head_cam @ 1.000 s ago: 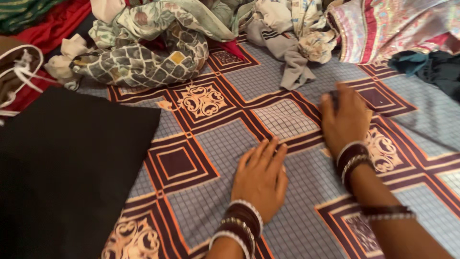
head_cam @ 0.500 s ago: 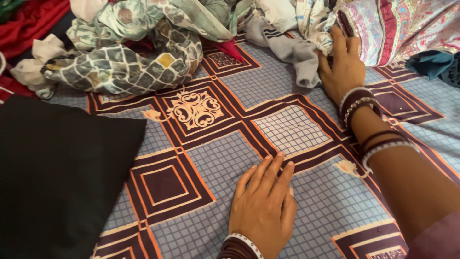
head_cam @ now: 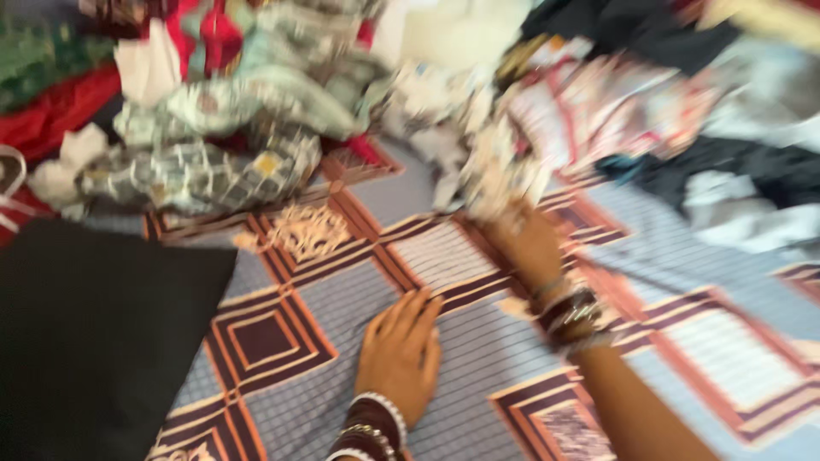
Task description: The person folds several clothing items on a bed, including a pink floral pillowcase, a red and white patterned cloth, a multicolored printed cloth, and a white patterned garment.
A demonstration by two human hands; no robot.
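Note:
The view is blurred by motion. My left hand [head_cam: 400, 350] lies flat, palm down, on the patterned bedsheet [head_cam: 683, 341], holding nothing; bangles ring its wrist. My right hand [head_cam: 531, 246], also with bangles, is further out at the edge of the clothes pile. Its fingers are closed on a pale printed cloth [head_cam: 494, 166], which hangs bunched just above the hand. The fingertips are hidden in the fabric.
A flat black cloth [head_cam: 94, 341] covers the sheet at the left. Behind it lie a grey-green patterned garment [head_cam: 205, 171] and a red cloth [head_cam: 51, 111]. Dark blue and white clothes [head_cam: 752, 171] are heaped at the right back.
My right hand has drawn back toward me from the pile with the pale printed cloth in it. The camera has swung right. My left hand stays flat on the sheet.

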